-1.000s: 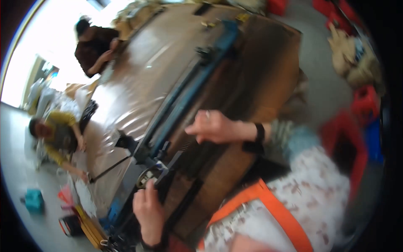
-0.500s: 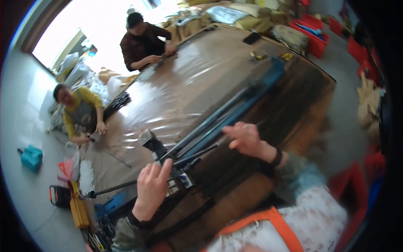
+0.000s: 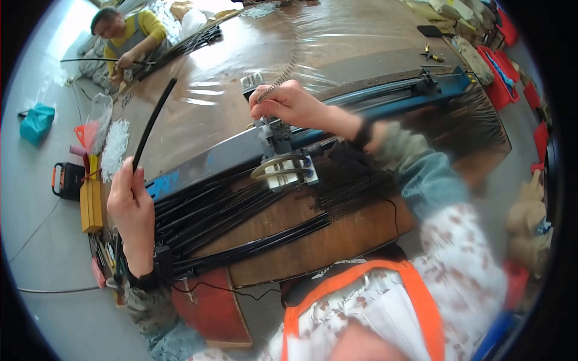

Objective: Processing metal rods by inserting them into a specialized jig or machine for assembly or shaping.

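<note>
L hand (image 3: 133, 210) clamped on a long matte-blk tube (image 3: 155, 121) nr the left end of a blue-grey metal rig (image 3: 220, 155), R hand (image 3: 295, 105) pinching a thin silvery coil spring (image 3: 292, 63) above it; tube & spring apart, unjoined.

- I have the rail (image 3: 385, 102) running left-right across the table (image 3: 355, 36); block assembly (image 3: 283, 174) on its near side.
- Tube bundle (image 3: 211, 207): between rail and me, left of the block assembly. Spring pile (image 3: 352, 189) right of it.
- My left hand (image 3: 132, 201): by the table's left end, gripping a rod (image 3: 153, 123) that points away from me.
- My right hand (image 3: 289, 103): over the rail, pinching a spring (image 3: 292, 63) that trails toward the far side.
- Pliers (image 3: 432, 55): far right, behind the rail.
- Bin (image 3: 497, 72): beyond the right edge.
- Co-worker (image 3: 135, 36): far left, beside more rods (image 3: 186, 48).
- Container (image 3: 37, 124): left floor.
</note>
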`<state>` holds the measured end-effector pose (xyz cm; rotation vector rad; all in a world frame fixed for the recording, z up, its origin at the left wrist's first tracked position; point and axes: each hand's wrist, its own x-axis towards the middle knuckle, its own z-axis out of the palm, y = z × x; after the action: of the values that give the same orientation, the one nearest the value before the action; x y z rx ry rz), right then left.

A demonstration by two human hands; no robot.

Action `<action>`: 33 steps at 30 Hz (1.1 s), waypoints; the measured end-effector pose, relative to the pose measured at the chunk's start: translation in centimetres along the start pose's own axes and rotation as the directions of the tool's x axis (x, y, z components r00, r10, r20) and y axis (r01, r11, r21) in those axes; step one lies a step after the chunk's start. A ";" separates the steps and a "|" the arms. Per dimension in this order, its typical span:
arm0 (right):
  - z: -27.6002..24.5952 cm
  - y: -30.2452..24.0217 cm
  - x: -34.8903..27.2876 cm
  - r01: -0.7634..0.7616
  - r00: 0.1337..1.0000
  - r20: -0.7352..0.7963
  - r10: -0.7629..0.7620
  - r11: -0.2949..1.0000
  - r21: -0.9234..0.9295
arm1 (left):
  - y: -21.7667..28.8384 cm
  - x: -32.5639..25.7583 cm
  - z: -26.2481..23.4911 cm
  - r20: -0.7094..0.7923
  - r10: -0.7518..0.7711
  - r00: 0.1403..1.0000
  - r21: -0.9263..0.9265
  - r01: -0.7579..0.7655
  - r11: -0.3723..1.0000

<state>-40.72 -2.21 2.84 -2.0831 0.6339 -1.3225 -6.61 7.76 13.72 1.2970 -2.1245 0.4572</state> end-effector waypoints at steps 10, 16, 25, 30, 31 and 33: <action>2.1 1.2 2.8 -0.056 0.988 0.142 0.059 0.998 -0.027 | -3.8 -5.6 0.4 0.101 -0.218 0.971 -0.011 0.220 0.975; 6.0 -1.1 5.0 0.013 0.657 0.703 0.273 0.928 -0.373 | -5.5 -6.8 -1.0 0.110 -0.300 0.947 0.074 0.294 0.953; -13.3 1.4 -9.6 0.122 0.976 0.190 0.102 0.465 -0.877 | -7.1 -5.3 2.5 0.248 -0.088 0.965 -0.064 0.107 0.992; -19.9 -1.7 -13.2 -0.038 0.990 0.008 0.140 0.317 -0.948 | 0.9 0.7 12.8 0.313 0.224 0.923 -0.200 -0.166 0.966; -21.3 -3.5 -14.3 -0.028 0.995 0.000 0.100 0.276 -0.961 | 2.8 2.9 15.2 0.283 0.255 0.924 -0.300 -0.167 0.939; -23.4 0.2 -16.9 -0.069 0.990 -0.024 0.139 0.329 -0.942 | 2.9 2.5 17.1 0.294 0.209 0.933 -0.331 -0.106 0.938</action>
<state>-68.83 3.65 -0.18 -2.8522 1.8440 -0.7973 -15.35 -2.35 2.43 1.0790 -2.4662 -0.0390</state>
